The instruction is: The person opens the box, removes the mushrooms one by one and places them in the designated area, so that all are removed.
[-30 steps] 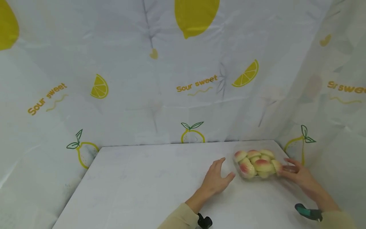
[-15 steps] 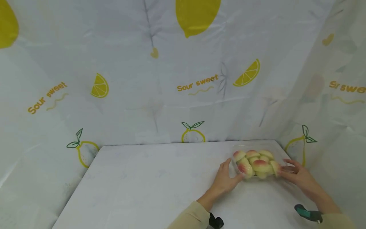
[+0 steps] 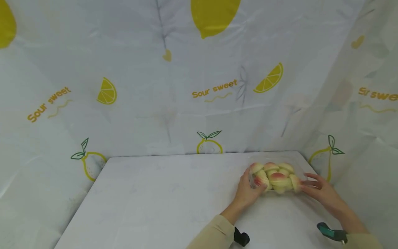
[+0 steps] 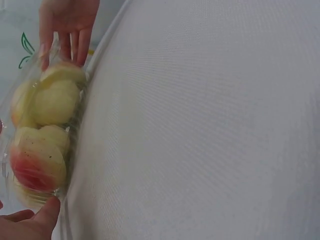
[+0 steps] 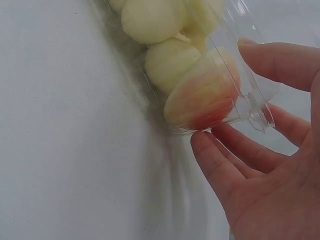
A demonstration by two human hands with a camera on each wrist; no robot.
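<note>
**Clear fruit box held at both ends**

We've got a clear plastic box (image 3: 275, 176) of pink-and-cream peach pieces (image 3: 277, 178) sitting at the far right corner of the white tabletop (image 3: 161, 200). Its long axis runs left to right across our view, one short end toward each hand. Our left hand (image 3: 247, 193) has its fingers curled round the left end, and our right hand (image 3: 321, 192) has its fingers (image 5: 227, 170) spread and bent round the right end, touching the plastic. Lemon-print sheeting (image 3: 186, 86) hangs behind.
</note>
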